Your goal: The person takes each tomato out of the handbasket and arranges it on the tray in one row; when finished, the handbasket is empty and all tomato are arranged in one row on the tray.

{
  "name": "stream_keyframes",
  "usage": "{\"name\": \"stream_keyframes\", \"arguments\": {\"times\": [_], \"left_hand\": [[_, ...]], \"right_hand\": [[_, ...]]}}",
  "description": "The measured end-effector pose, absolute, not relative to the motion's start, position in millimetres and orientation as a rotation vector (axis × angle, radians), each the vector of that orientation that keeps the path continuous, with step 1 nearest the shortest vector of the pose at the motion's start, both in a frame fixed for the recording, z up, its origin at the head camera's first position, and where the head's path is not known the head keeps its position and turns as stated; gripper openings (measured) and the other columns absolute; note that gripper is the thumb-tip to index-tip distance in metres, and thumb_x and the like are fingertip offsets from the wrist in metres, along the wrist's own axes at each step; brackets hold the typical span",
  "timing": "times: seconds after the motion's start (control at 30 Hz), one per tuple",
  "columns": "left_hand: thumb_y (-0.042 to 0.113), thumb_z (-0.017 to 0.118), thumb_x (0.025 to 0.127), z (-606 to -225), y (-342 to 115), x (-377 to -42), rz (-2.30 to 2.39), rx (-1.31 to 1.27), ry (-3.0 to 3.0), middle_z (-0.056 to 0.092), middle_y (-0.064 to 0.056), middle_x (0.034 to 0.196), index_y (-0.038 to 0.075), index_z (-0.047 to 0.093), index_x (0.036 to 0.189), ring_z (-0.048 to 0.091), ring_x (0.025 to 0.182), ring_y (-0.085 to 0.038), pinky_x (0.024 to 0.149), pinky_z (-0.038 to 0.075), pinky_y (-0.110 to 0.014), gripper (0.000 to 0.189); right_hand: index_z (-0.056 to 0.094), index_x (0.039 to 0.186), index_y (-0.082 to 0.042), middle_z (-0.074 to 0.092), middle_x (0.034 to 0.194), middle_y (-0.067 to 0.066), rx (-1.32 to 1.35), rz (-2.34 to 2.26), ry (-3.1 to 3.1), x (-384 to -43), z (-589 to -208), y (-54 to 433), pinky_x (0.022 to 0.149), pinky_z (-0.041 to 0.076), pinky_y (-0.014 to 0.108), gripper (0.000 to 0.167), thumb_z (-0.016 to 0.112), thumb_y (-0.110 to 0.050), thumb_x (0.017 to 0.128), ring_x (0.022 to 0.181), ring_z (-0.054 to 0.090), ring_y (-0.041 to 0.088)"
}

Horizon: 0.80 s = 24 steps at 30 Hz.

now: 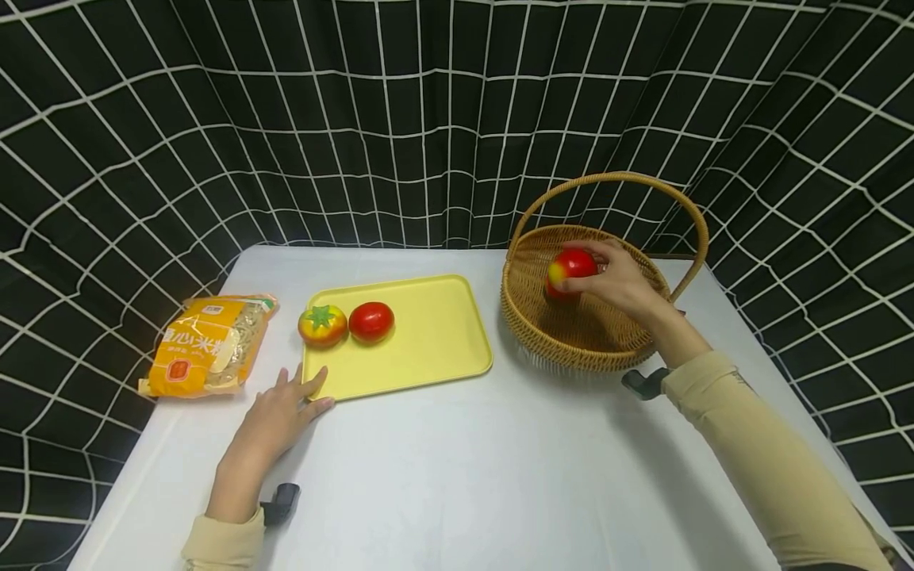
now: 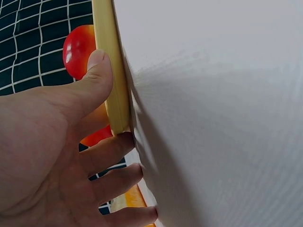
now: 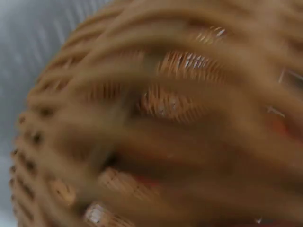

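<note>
Inside the wicker basket at the right, my right hand grips a glossy red tomato with a yellow patch, thumb on its near side. My left hand is at the near left corner of the yellow tray, fingers spread. In the left wrist view its thumb lies against the tray's rim, with the fingertips low by the corner. Two more tomatoes rest at the tray's left end: one with a green star-shaped top, one plain red. Blurred basket weave fills the right wrist view.
An orange food packet with a see-through side lies left of the tray. The basket's tall arched handle rises over my right hand. A black cloth with white grid lines hangs around the white table.
</note>
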<state>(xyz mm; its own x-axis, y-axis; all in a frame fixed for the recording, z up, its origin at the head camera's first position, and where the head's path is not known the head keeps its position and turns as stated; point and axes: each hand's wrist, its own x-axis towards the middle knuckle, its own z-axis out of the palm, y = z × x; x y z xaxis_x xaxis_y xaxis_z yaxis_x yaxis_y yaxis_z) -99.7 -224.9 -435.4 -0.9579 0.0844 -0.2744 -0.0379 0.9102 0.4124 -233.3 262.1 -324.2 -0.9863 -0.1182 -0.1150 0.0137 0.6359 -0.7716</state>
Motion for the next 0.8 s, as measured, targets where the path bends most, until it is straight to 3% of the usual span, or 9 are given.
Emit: {"name": "stream_keyframes", "arguments": {"times": [0.2, 0.43, 0.6, 0.8], "left_hand": [[0.040, 0.063, 0.105, -435, -224, -99, 0.613, 0.059, 2.804, 0.032, -0.035, 0.164, 0.010, 0.043, 0.161, 0.022, 0.154, -0.062, 0.120, 0.019, -0.081, 0.067], [0.040, 0.063, 0.105, -435, -225, -100, 0.622, 0.059, 2.789, 0.031, -0.035, 0.165, 0.009, 0.042, 0.162, 0.020, 0.155, -0.061, 0.120, 0.018, -0.081, 0.068], [0.042, 0.062, 0.106, -436, -225, -100, 0.614, 0.060, 2.785, 0.030, -0.035, 0.165, 0.010, 0.042, 0.162, 0.019, 0.155, -0.061, 0.120, 0.018, -0.081, 0.068], [0.043, 0.062, 0.106, -437, -226, -101, 0.621, 0.043, 2.777, 0.028, -0.034, 0.166, 0.012, 0.041, 0.162, 0.019, 0.154, -0.063, 0.120, 0.018, -0.082, 0.068]], "right_hand": [[0.052, 0.158, -0.021, 0.029, 0.167, 0.018, -0.173, -1.404, 2.727, -230, -320, 242, 0.116, 0.047, 0.064, 0.073, 0.084, -0.025, 0.092, 0.141, 0.043, 0.044], [0.053, 0.156, -0.025, 0.040, 0.155, 0.015, -0.213, -1.472, 2.768, -226, -313, 220, 0.116, 0.049, 0.063, 0.072, 0.084, -0.023, 0.091, 0.139, 0.046, 0.040], [0.044, 0.157, -0.016, 0.046, 0.156, 0.015, -0.255, -1.578, 2.747, -226, -313, 201, 0.118, 0.049, 0.057, 0.077, 0.084, -0.013, 0.091, 0.137, 0.050, 0.037], [0.049, 0.150, -0.011, 0.053, 0.150, 0.013, -0.310, -1.665, 2.711, -228, -316, 177, 0.113, 0.054, 0.047, 0.069, 0.084, -0.012, 0.090, 0.128, 0.055, 0.032]]}}
